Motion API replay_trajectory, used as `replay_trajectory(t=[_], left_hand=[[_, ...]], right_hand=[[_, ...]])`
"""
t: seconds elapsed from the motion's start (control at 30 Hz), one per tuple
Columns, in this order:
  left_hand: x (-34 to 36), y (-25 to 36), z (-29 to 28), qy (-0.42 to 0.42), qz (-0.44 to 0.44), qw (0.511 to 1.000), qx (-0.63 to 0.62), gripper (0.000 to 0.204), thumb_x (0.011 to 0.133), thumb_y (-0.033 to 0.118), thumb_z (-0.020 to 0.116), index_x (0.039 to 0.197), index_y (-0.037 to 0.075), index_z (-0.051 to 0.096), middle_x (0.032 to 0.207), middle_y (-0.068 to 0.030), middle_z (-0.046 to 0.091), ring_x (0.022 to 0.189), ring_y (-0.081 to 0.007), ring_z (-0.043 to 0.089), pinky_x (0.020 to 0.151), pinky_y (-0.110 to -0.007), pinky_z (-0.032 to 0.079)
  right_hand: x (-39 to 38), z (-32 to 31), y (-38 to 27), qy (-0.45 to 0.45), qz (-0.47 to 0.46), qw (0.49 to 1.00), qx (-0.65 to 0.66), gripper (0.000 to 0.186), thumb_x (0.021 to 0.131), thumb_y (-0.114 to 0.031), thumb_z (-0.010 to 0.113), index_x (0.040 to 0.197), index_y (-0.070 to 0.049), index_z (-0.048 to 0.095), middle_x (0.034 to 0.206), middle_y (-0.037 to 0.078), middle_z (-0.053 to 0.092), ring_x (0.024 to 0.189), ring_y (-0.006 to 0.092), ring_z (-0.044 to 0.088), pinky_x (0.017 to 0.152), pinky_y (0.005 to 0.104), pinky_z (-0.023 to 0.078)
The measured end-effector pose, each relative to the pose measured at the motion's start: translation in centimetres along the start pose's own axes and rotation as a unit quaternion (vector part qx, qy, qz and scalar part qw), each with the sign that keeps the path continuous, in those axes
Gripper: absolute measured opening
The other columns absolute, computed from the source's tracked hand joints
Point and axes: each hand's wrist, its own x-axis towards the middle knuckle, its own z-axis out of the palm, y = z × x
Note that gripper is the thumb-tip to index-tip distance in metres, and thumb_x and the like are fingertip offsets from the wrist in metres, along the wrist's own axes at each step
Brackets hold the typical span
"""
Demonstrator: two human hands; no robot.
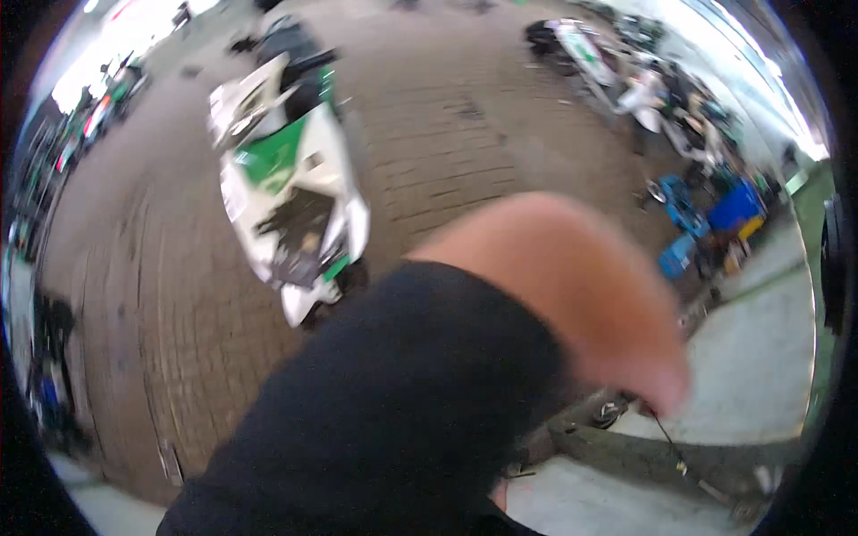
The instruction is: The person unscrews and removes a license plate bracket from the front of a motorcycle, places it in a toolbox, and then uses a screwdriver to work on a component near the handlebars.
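My left arm [402, 384], in a black sleeve, rises from the lower left and bends across the middle to the right. Past the sleeve's hem the bare skin [545, 277] is smeared by motion, so its fingers cannot be made out. The blurred far end [660, 380] hangs over the edge of a pale workbench, close to a dark round metal part [610, 412]. A small patch of skin [500, 494] shows below the sleeve, too little to tell what it belongs to. My right hand is not recognisable anywhere.
A white and green scooter [331, 165] with an open, partly stripped body stands on brown paving at left centre. Blue containers [737, 207] and piled parts line the right wall. More motorbikes [103, 116] stand at far left. A thin cable [668, 438] lies by the bench [742, 375].
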Motion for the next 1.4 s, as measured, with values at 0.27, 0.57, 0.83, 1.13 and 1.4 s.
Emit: replay_trajectory(t=[0.27,0.57,0.83,1.13,1.4], left_hand=[[-19.0,6.2,-4.9,0.011,-0.114,0.993,-0.008,0.019,0.080,0.021,0.058,0.087,0.005,0.067,0.085,-0.0149,0.065,0.079,-0.0343,0.063,0.068,-0.045,0.051],[-44.1,15.1,-4.4,-0.187,-0.344,0.905,-0.167,0.027,0.080,0.028,0.058,0.090,0.004,0.066,0.082,-0.0142,0.067,0.076,-0.0344,0.064,0.067,-0.043,0.052],[-63.7,38.1,14.8,0.005,-0.640,0.676,-0.365,0.037,0.087,0.029,0.058,0.113,0.003,0.056,0.105,-0.0231,0.061,0.101,-0.0385,0.058,0.087,-0.045,0.047],[-67.7,34.3,15.4,0.064,-0.739,0.621,-0.254,0.037,0.081,0.022,0.060,0.114,0.007,0.058,0.106,-0.0179,0.061,0.101,-0.0370,0.058,0.087,-0.046,0.048],[-77.3,14.0,10.3,-0.061,-0.570,0.812,0.107,0.053,0.075,0.016,0.065,0.127,0.015,0.052,0.137,-0.0122,0.043,0.130,-0.0270,0.039,0.105,-0.048,0.032]], right_hand=[[-3.2,19.9,-2.0,-0.120,-0.082,0.981,-0.127,0.043,0.084,-0.031,0.065,0.117,-0.005,0.053,0.095,0.010,0.058,0.074,0.0227,0.059,0.061,0.0382,0.050],[-11.6,29.2,2.9,-0.166,-0.128,0.967,-0.145,0.044,0.086,-0.035,0.062,0.117,-0.005,0.053,0.092,0.009,0.058,0.071,0.0231,0.060,0.058,0.0390,0.052],[-22.6,34.6,3.2,-0.284,-0.153,0.928,-0.185,0.040,0.090,-0.033,0.058,0.121,-0.008,0.057,0.083,0.004,0.062,0.059,0.0148,0.050,0.053,0.0296,0.042],[-35.0,41.8,-9.1,-0.240,-0.580,0.680,-0.379,0.025,0.083,-0.013,0.068,0.105,-0.003,0.062,0.084,0.013,0.067,0.072,0.0195,0.062,0.067,0.0324,0.048],[-43.1,48.6,-12.2,-0.148,-0.666,0.638,-0.356,0.020,0.080,-0.011,0.070,0.096,-0.002,0.064,0.067,0.012,0.063,0.057,0.0218,0.063,0.053,0.0322,0.046]])
